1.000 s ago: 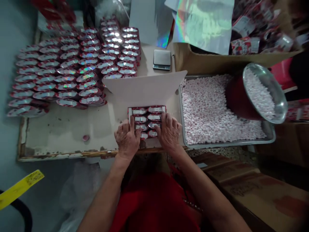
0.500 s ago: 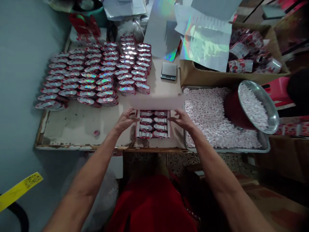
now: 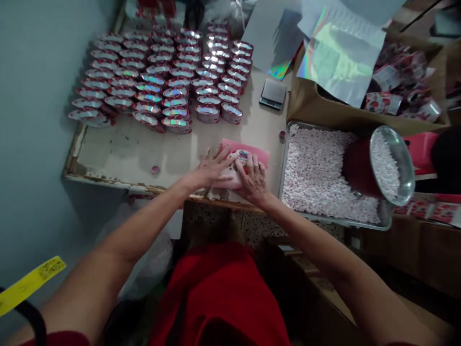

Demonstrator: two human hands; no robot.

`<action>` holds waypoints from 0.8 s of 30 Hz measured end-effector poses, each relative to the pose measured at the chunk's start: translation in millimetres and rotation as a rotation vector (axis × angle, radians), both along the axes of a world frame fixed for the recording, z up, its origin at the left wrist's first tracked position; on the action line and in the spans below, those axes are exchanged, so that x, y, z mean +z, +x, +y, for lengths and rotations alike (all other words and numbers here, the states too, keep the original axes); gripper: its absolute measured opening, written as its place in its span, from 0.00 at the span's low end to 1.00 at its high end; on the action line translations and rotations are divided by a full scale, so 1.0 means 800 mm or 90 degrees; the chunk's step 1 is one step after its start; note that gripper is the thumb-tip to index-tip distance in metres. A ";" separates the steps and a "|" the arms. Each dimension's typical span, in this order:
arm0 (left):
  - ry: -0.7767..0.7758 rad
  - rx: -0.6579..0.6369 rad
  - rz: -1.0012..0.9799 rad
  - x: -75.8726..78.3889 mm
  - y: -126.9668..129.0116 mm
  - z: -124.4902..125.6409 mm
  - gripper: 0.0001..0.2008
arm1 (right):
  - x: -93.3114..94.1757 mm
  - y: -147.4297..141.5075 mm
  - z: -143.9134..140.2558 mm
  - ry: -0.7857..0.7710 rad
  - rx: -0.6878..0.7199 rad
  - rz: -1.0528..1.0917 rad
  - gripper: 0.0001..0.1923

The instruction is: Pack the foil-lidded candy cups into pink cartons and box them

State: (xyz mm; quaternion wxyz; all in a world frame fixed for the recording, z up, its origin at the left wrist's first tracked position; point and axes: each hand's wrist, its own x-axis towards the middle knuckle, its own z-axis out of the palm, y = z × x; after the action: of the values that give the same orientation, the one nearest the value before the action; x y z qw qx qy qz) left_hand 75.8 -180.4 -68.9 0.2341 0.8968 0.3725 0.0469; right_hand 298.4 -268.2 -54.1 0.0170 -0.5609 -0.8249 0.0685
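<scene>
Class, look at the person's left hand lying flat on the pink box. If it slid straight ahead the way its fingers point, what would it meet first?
The left hand points up and right across the pink box. Past the box's far edge, probably the metal tray of pink-white sweets, though depth is unclear.

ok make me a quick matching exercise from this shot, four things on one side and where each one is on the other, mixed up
Things:
1. pink box
2. small scale
3. metal tray
4. shiny packs

Places:
A. in rows at the far left of the table
B. right of the table, full of pale pink sweets
C. under both hands at the near table edge
D. far side of the table, next to the cardboard carton

Pairs: 1-C, 2-D, 3-B, 4-A
</scene>
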 end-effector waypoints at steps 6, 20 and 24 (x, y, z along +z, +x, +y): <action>0.091 0.396 -0.329 0.012 0.013 -0.019 0.30 | 0.044 0.007 0.067 -0.028 -0.033 -0.014 0.49; -0.216 0.504 -0.327 -0.030 0.159 -0.163 0.19 | 0.063 0.024 0.088 -0.029 -0.028 0.055 0.52; -0.241 0.496 -0.292 -0.029 0.158 -0.163 0.21 | 0.057 0.024 0.085 -0.028 -0.018 0.048 0.53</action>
State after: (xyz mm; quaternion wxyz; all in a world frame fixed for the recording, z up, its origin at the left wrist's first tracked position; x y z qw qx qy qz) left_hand 202.1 -310.8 -91.9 0.4341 0.5989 0.6212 0.2588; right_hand 317.7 -200.3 -8.2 0.0368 -0.5696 -0.8140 0.1077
